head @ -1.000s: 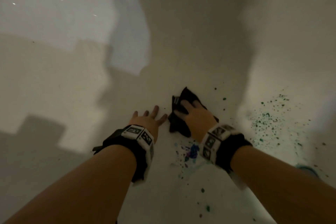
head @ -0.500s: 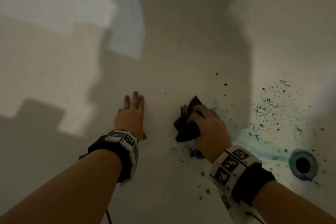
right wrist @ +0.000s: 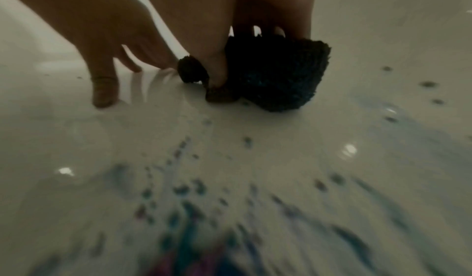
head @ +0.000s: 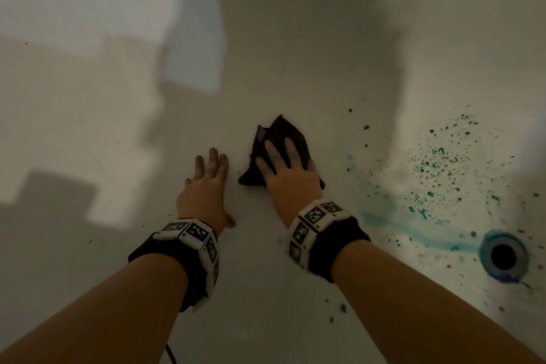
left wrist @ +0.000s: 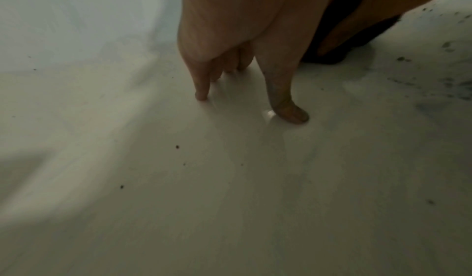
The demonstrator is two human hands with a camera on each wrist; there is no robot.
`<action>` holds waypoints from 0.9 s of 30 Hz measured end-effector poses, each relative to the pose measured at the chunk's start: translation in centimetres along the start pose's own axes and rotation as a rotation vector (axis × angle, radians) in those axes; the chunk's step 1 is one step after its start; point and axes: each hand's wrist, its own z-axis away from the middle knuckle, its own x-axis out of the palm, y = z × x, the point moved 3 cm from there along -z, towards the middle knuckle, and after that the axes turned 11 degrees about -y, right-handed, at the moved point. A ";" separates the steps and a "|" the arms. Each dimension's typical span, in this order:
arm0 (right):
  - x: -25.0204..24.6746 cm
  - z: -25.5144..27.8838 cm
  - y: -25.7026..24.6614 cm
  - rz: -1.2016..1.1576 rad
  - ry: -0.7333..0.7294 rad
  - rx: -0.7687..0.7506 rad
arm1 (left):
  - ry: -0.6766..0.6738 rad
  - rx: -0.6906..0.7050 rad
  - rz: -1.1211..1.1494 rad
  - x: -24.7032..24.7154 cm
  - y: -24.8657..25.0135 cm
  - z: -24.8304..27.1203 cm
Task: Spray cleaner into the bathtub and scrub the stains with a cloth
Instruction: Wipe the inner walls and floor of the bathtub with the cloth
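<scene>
A dark cloth (head: 277,133) lies bunched on the white bathtub floor (head: 266,304). My right hand (head: 283,162) presses down on it with straight, spread fingers. In the right wrist view the cloth (right wrist: 278,74) sits under the palm, folded around the thumb (right wrist: 217,74). My left hand (head: 206,183) rests flat on the tub floor just left of the cloth, holding nothing; its fingertips (left wrist: 201,96) touch the floor. Green specks (head: 437,162) and a blue streak (head: 413,230) lie to the right. Blurred blue and purple spots (right wrist: 189,189) lie below my right wrist.
The drain (head: 502,257), ringed with blue, sits at the right. The tub wall (head: 74,38) rises at the left and far side. A few dark specks (left wrist: 177,146) dot the floor near my left hand. No spray bottle is in view.
My right hand has pushed the cloth away from me and slightly left, and its fingers have gone from curled around the cloth to straight on top. My left hand stays planted.
</scene>
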 end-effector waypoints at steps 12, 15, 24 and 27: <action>3.7 10.2 19.3 -0.400 0.486 0.506 | 0.011 -0.002 0.054 0.1 0.1 -0.1; 2.0 9.1 14.5 -0.449 0.657 0.229 | 0.010 -0.004 0.063 0.2 0.0 -0.1; -5.8 -2.2 7.3 -0.034 0.204 0.111 | 0.010 -0.007 0.062 0.2 0.2 -0.2; -4.2 -1.6 10.6 -0.168 0.347 0.222 | 0.009 -0.005 0.067 0.2 0.1 -0.3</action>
